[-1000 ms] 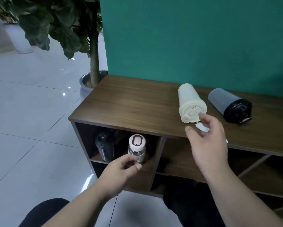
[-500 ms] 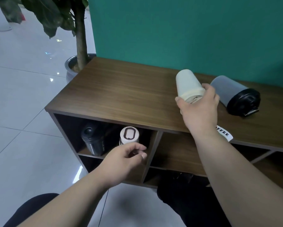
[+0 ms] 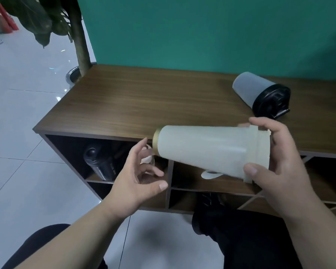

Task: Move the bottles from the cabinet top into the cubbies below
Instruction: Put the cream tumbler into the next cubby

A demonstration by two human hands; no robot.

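Cream bottle [image 3: 208, 150] in right hand's [image 3: 276, 158] grip, left hand [image 3: 138, 181] spread, hiding cubby bottle.

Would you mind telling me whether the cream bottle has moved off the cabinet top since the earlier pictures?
Yes. The cream bottle has left the cabinet top; the right hand holds it sideways in front of the cubbies, while the grey bottle stays put.
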